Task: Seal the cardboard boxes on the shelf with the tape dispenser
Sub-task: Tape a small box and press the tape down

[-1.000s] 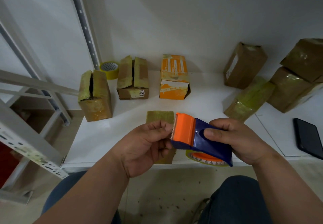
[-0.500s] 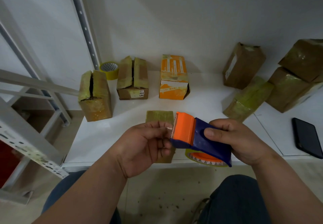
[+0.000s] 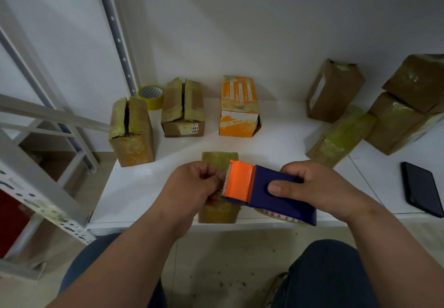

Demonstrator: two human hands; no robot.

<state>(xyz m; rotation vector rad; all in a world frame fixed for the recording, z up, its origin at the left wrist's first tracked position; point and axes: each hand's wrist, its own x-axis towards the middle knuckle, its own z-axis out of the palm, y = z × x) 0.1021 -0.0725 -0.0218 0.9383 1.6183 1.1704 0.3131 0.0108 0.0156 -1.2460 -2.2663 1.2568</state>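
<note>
My right hand [image 3: 319, 187] grips the blue and orange tape dispenser [image 3: 269, 191] above the front edge of the white shelf [image 3: 283, 137]. My left hand [image 3: 192, 187] has its fingers curled at the toothed blade, pinching the tape end. Under both hands lies a small cardboard box [image 3: 219, 211], mostly hidden. Two brown boxes with split tops [image 3: 131, 127] [image 3: 183, 109] and an orange box [image 3: 239, 107] stand further back.
A yellow tape roll [image 3: 151, 96] sits at the back left by the shelf upright. Several taped brown boxes [image 3: 341, 134] pile at the right. A black phone [image 3: 420, 187] lies at the right front. A grey metal frame [image 3: 38, 187] stands at the left.
My left hand's fingers have curled tighter at the dispenser's blade. The dispenser and right hand have hardly moved.
</note>
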